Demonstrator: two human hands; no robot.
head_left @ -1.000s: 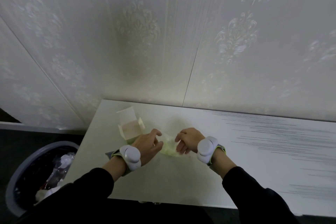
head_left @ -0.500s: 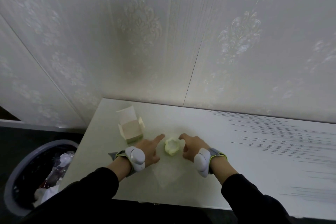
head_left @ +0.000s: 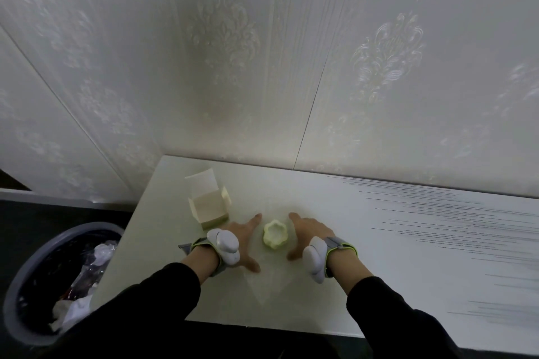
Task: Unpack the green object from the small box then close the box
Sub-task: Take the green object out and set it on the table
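A pale green, flower-shaped cup-like object (head_left: 275,234) stands upright on the white table (head_left: 379,242), on a clear plastic sheet (head_left: 271,277). My left hand (head_left: 245,237) lies flat just left of it and my right hand (head_left: 307,234) flat just right of it, fingers spread, neither touching it. The small cardboard box (head_left: 210,205) sits behind my left hand with its lid flap standing up and its top open.
A grey waste bin (head_left: 55,280) with crumpled rubbish stands on the floor left of the table. Patterned wall panels rise directly behind the table. The table's front edge runs just under my forearms.
A second ago both hands were holding the green object in its plastic wrap. They have since set it down, let go and spread flat on either side of it.
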